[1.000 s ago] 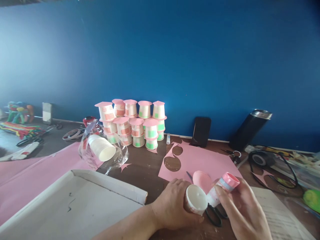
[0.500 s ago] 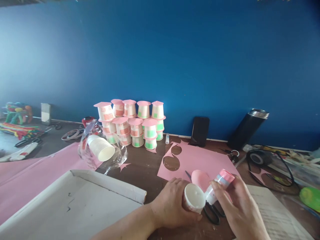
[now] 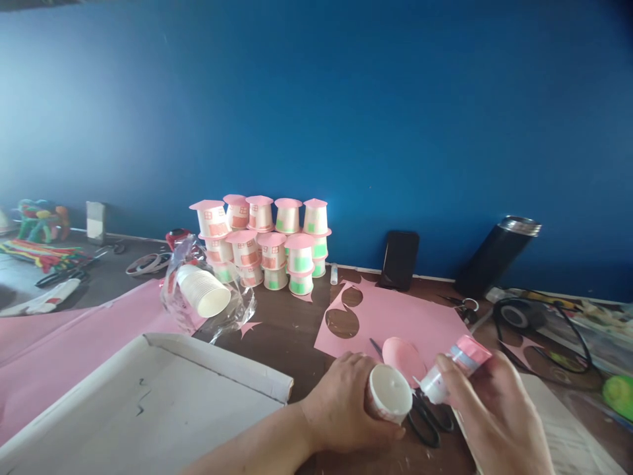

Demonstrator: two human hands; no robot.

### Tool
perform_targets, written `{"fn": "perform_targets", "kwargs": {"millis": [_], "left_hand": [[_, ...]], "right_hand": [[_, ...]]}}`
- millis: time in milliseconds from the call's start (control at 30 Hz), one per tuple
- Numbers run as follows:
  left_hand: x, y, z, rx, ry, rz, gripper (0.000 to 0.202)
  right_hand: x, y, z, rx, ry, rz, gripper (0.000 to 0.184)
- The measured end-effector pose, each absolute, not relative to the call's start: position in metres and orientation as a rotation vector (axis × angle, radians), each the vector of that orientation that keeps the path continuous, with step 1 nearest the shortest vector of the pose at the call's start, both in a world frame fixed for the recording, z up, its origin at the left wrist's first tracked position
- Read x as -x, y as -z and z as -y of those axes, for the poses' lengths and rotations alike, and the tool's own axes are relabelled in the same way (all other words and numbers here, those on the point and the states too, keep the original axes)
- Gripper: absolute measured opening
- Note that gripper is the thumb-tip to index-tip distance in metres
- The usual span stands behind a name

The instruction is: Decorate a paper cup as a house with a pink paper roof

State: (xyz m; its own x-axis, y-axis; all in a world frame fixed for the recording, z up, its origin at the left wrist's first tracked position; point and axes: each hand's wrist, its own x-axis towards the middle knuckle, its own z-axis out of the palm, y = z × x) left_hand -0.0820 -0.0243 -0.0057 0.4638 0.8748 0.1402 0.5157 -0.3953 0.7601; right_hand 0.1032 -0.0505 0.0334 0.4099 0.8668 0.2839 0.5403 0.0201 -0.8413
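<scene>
Shifted right since the earlier frame, the bottle (image 3: 437,385) is clasped by the right hand (image 3: 502,412), near right, just beside the cup (image 3: 390,394) gripped in the left hand (image 3: 341,404). Farther lies a disc (image 3: 403,358); stacked cups (image 3: 299,262) stand far, to the left.

A smooth paper cup (image 3: 390,394) at five o'clock, a glossy plastic bottle (image 3: 463,360) at four, a flask's (image 3: 494,258) shiny metal top (image 3: 522,225) at three.

I see a wht paper cup (image 3: 388,390), tilted, mouth up twd cam, reddish marks on outside; also a pink-ended wht bottle (image 3: 461,360) w/ bluish band, slanted, tip low, near cup rim.
</scene>
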Motion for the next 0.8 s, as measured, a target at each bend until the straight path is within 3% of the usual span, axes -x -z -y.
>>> {"fn": "perform_targets", "kwargs": {"millis": [800], "left_hand": [[0.084, 0.002, 0.024, -2.045, -0.712, -1.117, 0.059]], "right_hand": [[-0.086, -0.038, 0.065, 1.556, -0.564, 1.343, 0.036]]}}
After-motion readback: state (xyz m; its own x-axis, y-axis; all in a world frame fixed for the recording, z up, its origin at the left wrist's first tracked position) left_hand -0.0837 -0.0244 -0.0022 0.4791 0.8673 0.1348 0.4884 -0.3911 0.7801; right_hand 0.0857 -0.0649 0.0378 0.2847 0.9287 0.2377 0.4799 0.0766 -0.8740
